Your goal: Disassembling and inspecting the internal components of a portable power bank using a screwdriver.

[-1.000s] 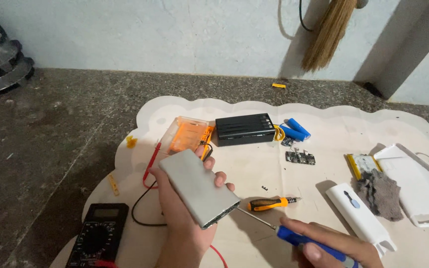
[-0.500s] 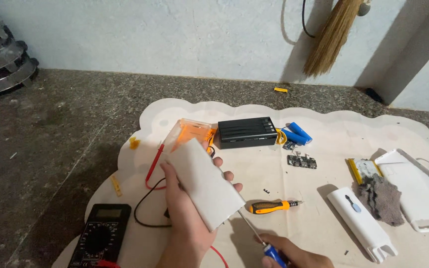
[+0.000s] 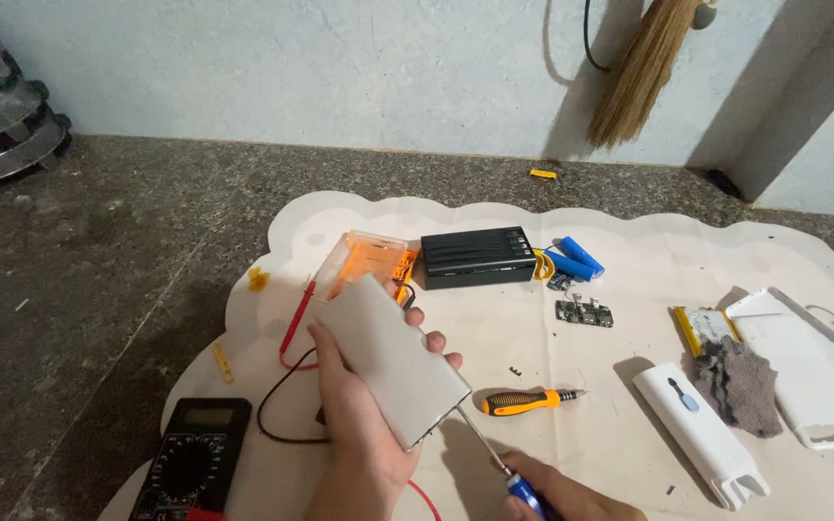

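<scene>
Silver slab device [image 3: 393, 371], long axis diagonal, gripped in left hand [image 3: 364, 434]; right hand [image 3: 557, 497] grips blue screwdriver [image 3: 494, 461], tip at device's lwr-right end.

black multimeter [image 3: 192, 460] bottom left, grey rectangular screen [image 3: 207, 417].

Two hands are seen at the bottom of the frame: the left hand [image 3: 364, 434] and the right hand [image 3: 571, 500]. Two screwdrivers are counted, one blue-handled [image 3: 494, 461], one orange-and-black [image 3: 531, 399]. Two blue cylindrical cells [image 3: 571, 259] are seen right of centre. One multimeter [image 3: 192, 461], one black case [image 3: 478, 257] and one small circuit board [image 3: 584, 313] are counted.
</scene>
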